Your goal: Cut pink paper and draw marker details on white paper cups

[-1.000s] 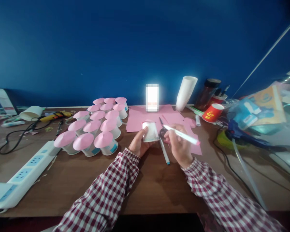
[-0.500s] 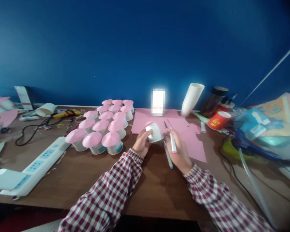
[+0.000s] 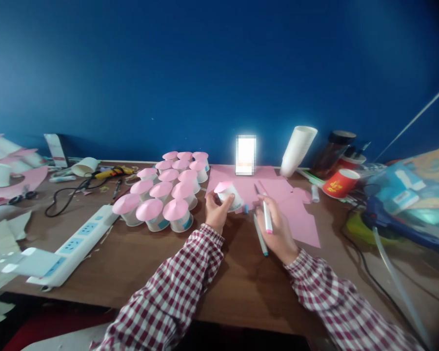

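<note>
My left hand (image 3: 217, 212) grips a small white paper cup (image 3: 228, 199) by its sides. A shallow pink paper cone (image 3: 222, 186) sits on the cup like a roof, and the cup is slightly tilted. In my right hand (image 3: 277, 228) is a marker pen (image 3: 267, 217) with a white barrel and a pink end, its dark tip pointing away from me. Beside that hand lies a second marker (image 3: 261, 235) with a teal end. A small blue piece (image 3: 246, 208) rests between the hands, by the edge of the pink paper sheets (image 3: 296, 214).
To the left stand several pink-topped cups (image 3: 149, 214) in rows, with a white power strip (image 3: 76, 248) beside them. A leaning cup stack (image 3: 299, 148), a red cup (image 3: 341, 183) and a blue glue-gun-like tool (image 3: 391, 222) are on the right. A glowing, pixelated rectangle (image 3: 246, 155) stands behind.
My left hand has drawn the cup leftward, away from the marker, and its grip shows differently. My right hand keeps the marker. The whole view has shifted slightly.
</note>
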Demonstrator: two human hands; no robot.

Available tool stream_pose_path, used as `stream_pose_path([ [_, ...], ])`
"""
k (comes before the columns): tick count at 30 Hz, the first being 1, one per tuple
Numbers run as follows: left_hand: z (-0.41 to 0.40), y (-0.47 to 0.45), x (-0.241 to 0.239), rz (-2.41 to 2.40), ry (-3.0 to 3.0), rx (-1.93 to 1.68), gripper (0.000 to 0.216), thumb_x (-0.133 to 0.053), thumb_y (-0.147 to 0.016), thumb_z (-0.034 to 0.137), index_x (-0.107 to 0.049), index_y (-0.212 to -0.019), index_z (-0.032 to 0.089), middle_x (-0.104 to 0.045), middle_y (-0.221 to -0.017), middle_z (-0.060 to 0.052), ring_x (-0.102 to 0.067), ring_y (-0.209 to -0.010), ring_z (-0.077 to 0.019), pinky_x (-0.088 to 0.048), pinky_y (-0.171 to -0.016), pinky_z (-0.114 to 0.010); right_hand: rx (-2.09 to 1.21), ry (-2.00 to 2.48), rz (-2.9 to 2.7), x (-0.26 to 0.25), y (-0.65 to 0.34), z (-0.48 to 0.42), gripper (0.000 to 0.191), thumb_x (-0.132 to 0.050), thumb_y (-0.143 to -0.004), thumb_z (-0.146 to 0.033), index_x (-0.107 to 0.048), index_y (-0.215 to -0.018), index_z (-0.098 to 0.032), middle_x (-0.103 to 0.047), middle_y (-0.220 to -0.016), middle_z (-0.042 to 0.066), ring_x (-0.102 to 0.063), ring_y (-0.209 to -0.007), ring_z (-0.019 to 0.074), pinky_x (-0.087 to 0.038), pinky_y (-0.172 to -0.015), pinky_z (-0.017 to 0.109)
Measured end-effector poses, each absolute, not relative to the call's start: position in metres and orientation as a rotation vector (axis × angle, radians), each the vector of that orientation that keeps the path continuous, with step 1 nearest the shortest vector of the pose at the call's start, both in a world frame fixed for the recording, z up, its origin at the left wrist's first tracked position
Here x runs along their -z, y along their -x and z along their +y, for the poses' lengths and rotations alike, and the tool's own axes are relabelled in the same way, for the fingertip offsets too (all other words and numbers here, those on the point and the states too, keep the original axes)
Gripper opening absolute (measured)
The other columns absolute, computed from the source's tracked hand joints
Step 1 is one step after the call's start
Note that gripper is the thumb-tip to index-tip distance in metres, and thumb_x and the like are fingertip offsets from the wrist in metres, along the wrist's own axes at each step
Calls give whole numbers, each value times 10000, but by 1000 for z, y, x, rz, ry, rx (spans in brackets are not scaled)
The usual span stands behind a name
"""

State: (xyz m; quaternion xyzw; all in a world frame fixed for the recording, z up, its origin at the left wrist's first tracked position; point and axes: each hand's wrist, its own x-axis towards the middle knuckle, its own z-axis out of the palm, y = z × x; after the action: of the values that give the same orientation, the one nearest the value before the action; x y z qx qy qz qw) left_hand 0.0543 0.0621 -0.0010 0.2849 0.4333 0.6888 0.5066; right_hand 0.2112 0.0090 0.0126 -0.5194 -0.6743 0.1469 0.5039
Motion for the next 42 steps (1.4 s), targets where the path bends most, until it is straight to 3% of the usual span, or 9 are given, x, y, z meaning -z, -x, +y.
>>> stream_pose_path([
  [10, 60, -52, 2, 1038, -768, -1581, 462, -876, -592, 267, -658, -989, 181, -688, -930, -27, -638, -933, -183, -516, -802, -272, -402, 1235, -1633, -14, -209, 8, 305, -497, -917, -216, -535, -1218, -182, -703, -1117, 122, -700, -1000, 229, -557, -928, 408],
  [19, 61, -57, 1, 1035, -761, -1513, 522, -861, -603, 411, -662, -980, 110, -695, -905, -73, -648, -793, -163, -521, -728, -293, -382, 1223, -1654, -9, -211, 9, 307, -524, -919, -227, -533, -1224, -195, -698, -1106, 115, -688, -1017, 240, -561, -921, 413],
  [25, 56, -60, -9, 893, -663, -1473, 512, -881, -583, 392, -666, -962, 122, -697, -837, -39, -655, -732, -137, -519, -674, -258, -392, 1118, -1628, -15, -209, 6, 315, -585, -913, -264, -516, -1215, -214, -695, -1060, 94, -695, -994, 233, -582, -894, 413],
  [34, 49, -60, -12, 719, -593, -1344, 438, -845, -666, 337, -648, -1009, 147, -714, -917, -43, -665, -760, -131, -523, -673, -235, -383, 1145, -1512, -13, -209, 8, 412, -571, -901, -221, -451, -1294, -212, -648, -1165, 117, -692, -925, 209, -593, -870, 410],
  [42, 46, -60, -15, 683, -531, -1263, 266, -767, -756, 278, -632, -945, 148, -705, -850, -33, -656, -714, -121, -527, -660, -233, -364, 1097, -1530, -19, -208, 5, 326, -567, -893, -182, -498, -1208, -223, -677, -1072, 81, -695, -923, 195, -595, -861, 377],
])
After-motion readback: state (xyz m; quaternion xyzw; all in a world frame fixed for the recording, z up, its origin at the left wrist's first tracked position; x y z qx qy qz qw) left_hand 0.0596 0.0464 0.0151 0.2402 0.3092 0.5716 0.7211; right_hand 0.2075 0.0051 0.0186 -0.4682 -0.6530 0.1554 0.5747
